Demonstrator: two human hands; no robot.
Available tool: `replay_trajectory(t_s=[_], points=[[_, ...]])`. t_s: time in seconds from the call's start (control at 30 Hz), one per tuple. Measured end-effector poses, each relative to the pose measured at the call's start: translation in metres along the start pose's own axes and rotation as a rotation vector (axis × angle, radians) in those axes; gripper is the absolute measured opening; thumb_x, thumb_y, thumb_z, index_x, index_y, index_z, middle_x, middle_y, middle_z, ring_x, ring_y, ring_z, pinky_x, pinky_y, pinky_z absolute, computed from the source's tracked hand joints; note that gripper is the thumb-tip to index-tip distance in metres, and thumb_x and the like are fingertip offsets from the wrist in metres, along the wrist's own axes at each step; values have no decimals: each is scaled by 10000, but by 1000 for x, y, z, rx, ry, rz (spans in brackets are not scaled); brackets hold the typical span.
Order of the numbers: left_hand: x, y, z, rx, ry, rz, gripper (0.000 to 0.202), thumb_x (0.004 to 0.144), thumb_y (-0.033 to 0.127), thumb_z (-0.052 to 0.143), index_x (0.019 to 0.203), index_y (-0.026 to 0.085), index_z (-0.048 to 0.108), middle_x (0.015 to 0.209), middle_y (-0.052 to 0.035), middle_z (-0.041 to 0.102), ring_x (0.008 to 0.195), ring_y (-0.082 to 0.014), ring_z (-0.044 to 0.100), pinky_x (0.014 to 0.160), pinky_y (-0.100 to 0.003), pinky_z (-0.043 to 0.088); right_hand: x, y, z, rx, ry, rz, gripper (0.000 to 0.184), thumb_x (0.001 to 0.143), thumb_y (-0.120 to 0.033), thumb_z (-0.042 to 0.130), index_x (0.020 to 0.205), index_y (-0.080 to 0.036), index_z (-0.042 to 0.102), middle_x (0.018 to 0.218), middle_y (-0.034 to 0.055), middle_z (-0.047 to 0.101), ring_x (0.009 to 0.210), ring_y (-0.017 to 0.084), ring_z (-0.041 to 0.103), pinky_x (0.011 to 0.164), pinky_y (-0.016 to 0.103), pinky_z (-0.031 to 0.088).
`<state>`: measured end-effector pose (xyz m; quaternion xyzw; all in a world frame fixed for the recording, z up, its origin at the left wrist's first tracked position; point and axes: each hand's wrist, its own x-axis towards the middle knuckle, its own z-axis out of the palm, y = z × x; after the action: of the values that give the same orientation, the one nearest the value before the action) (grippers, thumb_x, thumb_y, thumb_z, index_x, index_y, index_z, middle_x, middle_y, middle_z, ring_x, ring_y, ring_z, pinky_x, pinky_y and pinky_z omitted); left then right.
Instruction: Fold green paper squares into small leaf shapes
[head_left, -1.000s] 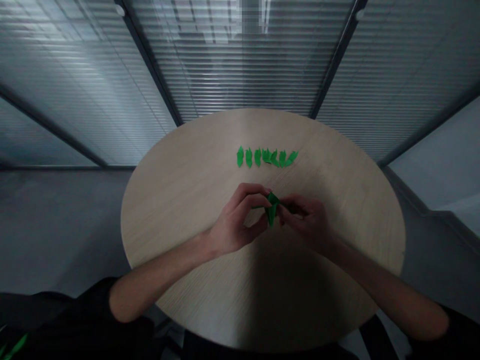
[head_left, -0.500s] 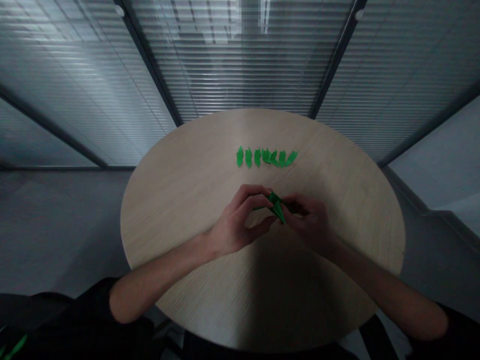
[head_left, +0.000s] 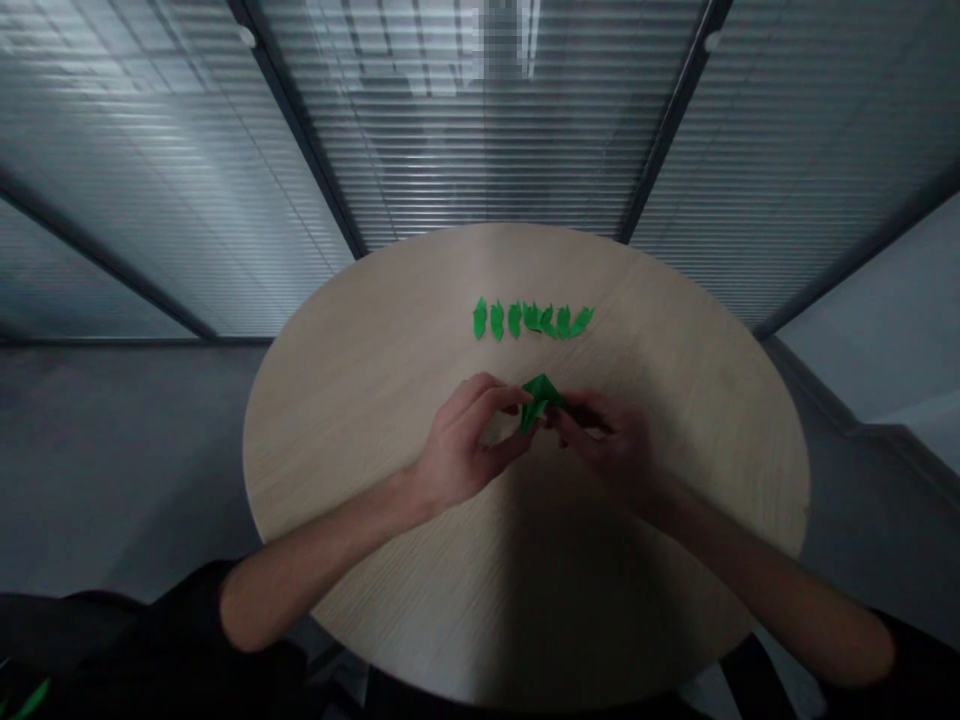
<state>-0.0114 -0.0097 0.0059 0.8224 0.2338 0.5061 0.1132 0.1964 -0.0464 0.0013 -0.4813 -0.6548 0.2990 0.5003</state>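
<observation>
Above a round wooden table, the left hand and the right hand pinched a small folded green paper between them, fingertips closed on its opposite sides. It looked light, thin and easily creased, best gripped lightly along its stiffer folded edges. A row of green pieces lay beyond, well apart from the hands.
</observation>
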Motion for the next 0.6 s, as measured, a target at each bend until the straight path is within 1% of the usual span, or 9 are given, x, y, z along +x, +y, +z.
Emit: replay_trajectory(t_s=[0.17,0.3,0.4,0.47,0.57,0.6], points=[[1,2,1,0,22,-66,200,941,133,679,1112,202,602,902,-15,679,766,-129,652,676,-248,563,1,0,1,-64,-12,-39,208,971,-408,701,992,-219,784,744,18,758,605,158,686,577,277,558],[0,0,3,-8,32,-134,191,930,136,694,1082,203,601,914,-21,695,779,-133,669,690,-254,571,2,1,3,-129,1,-107,182,965,-383,701,1012,-221,771,719,7,744,580,157,683,609,292,560],[0,-2,5,-21,37,-161,172,933,151,709,1062,201,608,920,-19,703,787,-134,676,697,-258,580,2,-2,1,-158,-17,-145,197,971,-396,695,1013,-214,759,722,13,747,586,164,690,608,294,557],[0,-3,5,-24,50,-160,159,937,141,703,1053,202,613,919,-14,703,793,-132,680,705,-261,586,2,-6,-2,-150,-61,-167,234,1011,-411,636,1016,-208,752,758,28,758,594,162,687,619,299,560],[0,-3,4,-26,63,-162,144,939,116,677,1035,205,617,909,-8,699,790,-129,681,710,-261,590,2,-11,-6,-106,-134,-192,365,1099,-378,437,1012,-199,742,795,45,751,637,158,683,652,305,560],[1,-3,4,-30,67,-168,145,937,110,673,1030,206,617,906,-7,699,787,-127,681,710,-260,591,2,-11,-7,-96,-139,-199,381,1108,-358,406,1010,-199,739,799,45,746,648,156,682,656,303,558]])
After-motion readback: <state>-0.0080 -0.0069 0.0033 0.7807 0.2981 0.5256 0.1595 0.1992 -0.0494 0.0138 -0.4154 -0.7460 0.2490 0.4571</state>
